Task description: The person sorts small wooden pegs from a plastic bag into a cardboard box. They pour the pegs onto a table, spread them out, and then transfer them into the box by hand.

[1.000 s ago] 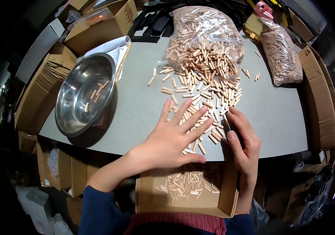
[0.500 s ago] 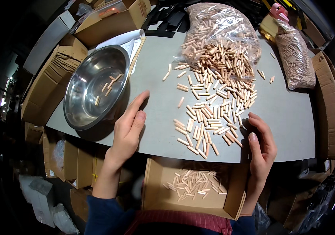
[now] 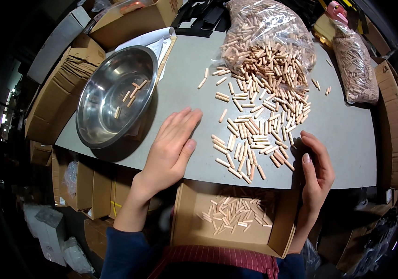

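Bench [image 3: 189, 65] is grey-topped. Far left corner: open cardboard carton [image 3: 136, 24] with something orange in it, long white box [image 3: 59, 45] just beside. Nearer, a brown carton with crumpled flaps [image 3: 52, 104] sits along the left side. White papers [image 3: 155, 39] lie on the bench, top edge curled, thin tan board edge [image 3: 169, 53] showing beside them. Back: black flat strips [image 3: 202, 19] in a loose pile. Back right: pink ring [image 3: 337, 11] near a yellow block [image 3: 323, 27]. Right edge: tall cardboard wall [image 3: 395, 109]. Below left: open cartons [image 3: 85, 193], clear plastic bag [image 3: 71, 179], pale wrapped block [image 3: 50, 237], crumpled plastic [image 3: 77, 255].
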The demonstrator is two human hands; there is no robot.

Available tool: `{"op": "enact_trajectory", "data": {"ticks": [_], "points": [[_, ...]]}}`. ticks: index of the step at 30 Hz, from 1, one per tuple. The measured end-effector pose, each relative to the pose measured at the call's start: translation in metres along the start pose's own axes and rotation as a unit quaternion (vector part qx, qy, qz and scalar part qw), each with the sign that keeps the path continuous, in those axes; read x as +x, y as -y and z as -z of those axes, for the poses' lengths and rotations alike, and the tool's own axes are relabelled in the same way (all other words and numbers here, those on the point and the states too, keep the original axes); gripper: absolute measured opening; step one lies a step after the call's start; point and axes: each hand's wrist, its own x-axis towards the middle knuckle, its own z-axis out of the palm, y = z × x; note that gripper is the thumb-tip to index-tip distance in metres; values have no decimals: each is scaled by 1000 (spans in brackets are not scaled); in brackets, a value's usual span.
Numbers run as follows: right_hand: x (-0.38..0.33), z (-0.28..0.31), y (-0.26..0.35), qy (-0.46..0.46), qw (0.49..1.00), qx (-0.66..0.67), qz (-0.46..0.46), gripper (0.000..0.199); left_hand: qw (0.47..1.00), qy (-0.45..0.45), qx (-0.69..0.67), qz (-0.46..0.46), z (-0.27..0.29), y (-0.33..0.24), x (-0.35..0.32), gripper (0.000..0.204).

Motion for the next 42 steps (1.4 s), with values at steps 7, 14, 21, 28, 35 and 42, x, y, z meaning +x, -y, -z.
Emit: {"op": "enact_trajectory", "data": {"ticks": [7, 14, 21, 28, 35, 42], "points": [[0, 2, 0, 9, 1000, -11, 6, 38, 998, 19, 65, -14, -3, -6, 2, 55], [2, 2, 4, 25, 1000, -11, 0, 38, 996, 24, 79, -14, -4, -9, 2, 54], [1, 0, 2, 17, 1000, -8, 6, 35, 997, 23, 72, -4, -3, -12, 5, 52], [2, -2, 2, 10, 1000, -6, 4, 30, 987, -101, 7, -122, -23, -37, -2, 33], [5, 2, 2, 21, 999, -18, 38, 27, 983, -54, -4, -177, -42, -57, 6, 33], [6, 3, 1, 29, 999, -21, 39, 27, 983, -41, -3, -180, -46, -62, 11, 33]]}}
